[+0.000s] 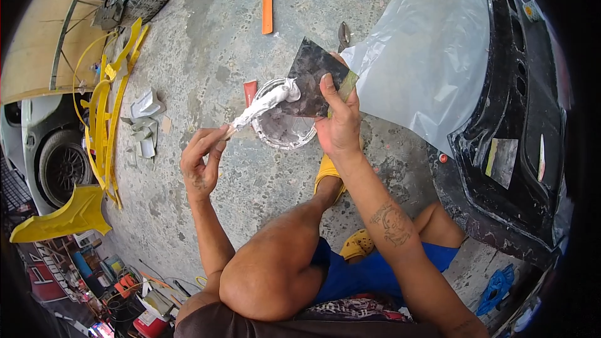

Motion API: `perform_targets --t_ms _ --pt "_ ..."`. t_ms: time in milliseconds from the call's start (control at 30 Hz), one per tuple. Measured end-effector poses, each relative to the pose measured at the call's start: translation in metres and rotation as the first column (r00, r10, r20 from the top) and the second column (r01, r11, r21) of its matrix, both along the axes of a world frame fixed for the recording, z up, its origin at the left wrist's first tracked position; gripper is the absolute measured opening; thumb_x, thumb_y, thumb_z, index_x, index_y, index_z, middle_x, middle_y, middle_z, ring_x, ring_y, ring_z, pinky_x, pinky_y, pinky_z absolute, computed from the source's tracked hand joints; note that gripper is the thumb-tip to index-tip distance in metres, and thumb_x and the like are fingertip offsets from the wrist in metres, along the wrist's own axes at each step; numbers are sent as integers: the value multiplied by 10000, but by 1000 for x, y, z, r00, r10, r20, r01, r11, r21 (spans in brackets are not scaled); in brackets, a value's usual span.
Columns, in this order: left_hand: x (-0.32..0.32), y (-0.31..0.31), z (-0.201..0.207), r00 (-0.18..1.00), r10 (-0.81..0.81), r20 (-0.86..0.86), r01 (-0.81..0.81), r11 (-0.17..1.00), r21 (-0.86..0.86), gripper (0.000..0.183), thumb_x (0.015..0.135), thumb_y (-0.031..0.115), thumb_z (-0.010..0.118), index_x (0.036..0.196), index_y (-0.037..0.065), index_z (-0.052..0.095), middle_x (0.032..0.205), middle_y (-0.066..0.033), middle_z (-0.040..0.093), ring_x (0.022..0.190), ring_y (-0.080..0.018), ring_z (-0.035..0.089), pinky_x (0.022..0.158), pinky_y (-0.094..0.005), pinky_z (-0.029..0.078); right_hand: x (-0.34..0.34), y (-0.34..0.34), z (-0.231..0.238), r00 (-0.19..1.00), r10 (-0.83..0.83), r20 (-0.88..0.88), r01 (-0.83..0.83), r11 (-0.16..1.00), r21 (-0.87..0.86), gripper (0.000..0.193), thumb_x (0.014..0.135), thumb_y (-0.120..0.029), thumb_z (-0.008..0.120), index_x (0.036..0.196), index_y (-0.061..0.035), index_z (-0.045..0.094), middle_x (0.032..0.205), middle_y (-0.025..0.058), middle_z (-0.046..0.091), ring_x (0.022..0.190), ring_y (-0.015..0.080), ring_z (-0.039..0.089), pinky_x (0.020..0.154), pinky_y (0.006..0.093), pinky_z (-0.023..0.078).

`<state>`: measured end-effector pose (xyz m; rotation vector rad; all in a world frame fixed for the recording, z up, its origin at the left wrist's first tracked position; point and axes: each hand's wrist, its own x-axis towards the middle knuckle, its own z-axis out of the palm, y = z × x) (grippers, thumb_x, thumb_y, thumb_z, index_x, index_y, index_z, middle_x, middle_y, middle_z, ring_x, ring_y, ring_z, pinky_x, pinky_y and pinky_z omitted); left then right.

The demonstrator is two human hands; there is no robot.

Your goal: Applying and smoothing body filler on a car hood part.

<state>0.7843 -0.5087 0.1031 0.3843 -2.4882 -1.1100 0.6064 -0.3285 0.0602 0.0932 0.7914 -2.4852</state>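
Observation:
In my left hand [204, 158] is the end of a stick [256, 107], pinched between thumb and fingers and thickly coated with white paste. The stick's far end touches the edge of a dark, smudged flat plate [311, 74] with a yellow-green strip along one side. My right hand [340, 112] grips this plate, thumb on top and fingers mostly hidden beneath. Below both hands an open round tub [287, 144] stands on the floor, its rim and inside smeared with white paste. A red tube [250, 89] lies beside the tub, partly hidden by the stick.
At right stands a large black car panel [501, 213], with clear plastic sheeting [426, 56] next to it and another smudged plate [501, 161] on it. Yellow trim parts [106, 125] lie at left, near crumpled paper [146, 105]. An orange bar [267, 0] lies ahead.

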Motion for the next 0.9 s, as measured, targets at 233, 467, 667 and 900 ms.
perform_targets --t_ms 233,467,667,900 --pt "0 -4 -7 999 22 -41 -19 998 67 274 867 -66 632 1124 5 693 943 -117 679 829 -182 654 704 -266 510 -2 -3 -9 1000 -25 -16 25 1000 5 504 964 -138 618 1424 -71 424 1287 77 558 1172 178 559 1005 390 491" --pt "-1 -2 -7 999 -27 22 24 993 117 267 887 -43 615 1140 3 689 912 -116 672 808 -184 642 708 -275 494 -2 2 -6 999 -7 33 7 1000 -14 502 964 -128 610 1428 -84 423 1292 67 552 1187 172 549 1001 400 495" --pt "0 -9 -6 998 -40 58 35 995 90 278 893 -39 601 1152 7 689 858 -116 659 775 -180 631 685 -265 474 -4 8 -4 1000 28 0 -28 1000 12 480 959 -99 596 1415 -118 449 1270 31 555 1164 137 545 994 381 496" --pt "-6 1 -1 999 -1 -35 2 999 42 310 862 -75 616 1145 19 699 892 -108 673 773 -182 633 701 -275 488 -6 8 -1 999 28 16 -28 1000 9 477 955 -96 600 1409 -121 456 1274 20 552 1178 138 539 1005 388 489"
